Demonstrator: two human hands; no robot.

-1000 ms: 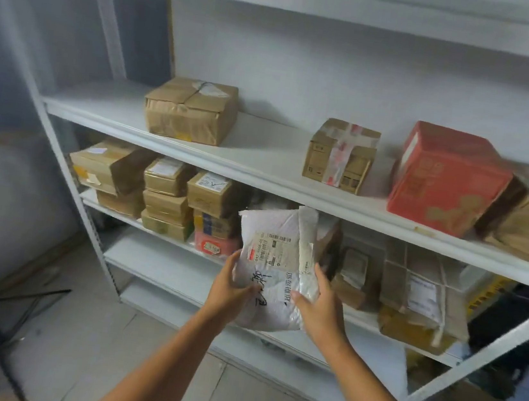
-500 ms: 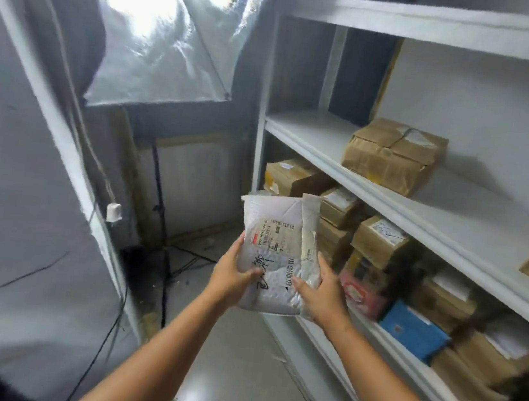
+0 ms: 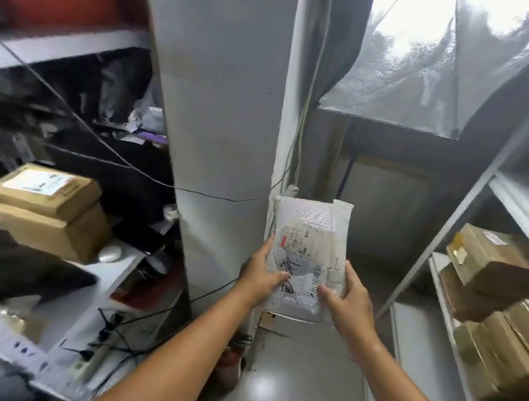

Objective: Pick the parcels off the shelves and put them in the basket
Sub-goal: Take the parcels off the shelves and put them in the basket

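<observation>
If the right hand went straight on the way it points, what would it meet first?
The right hand grips the bubble-wrap parcel, so that comes first; past it, probably the far wall, though depth is unclear.

Parcel (image 3: 310, 240) carried leftward away from shelves (image 3: 524, 207), now before grey pillar (image 3: 227, 111).

A broad grey pillar (image 3: 223, 94) fills the upper centre, a thin black cable (image 3: 210, 196) slants across it from the left, a crumpled translucent plastic sheet (image 3: 408, 71) hangs upper right, and a white power strip (image 3: 89, 362) lies lower left beside the glossy grey floor (image 3: 295, 393).
</observation>
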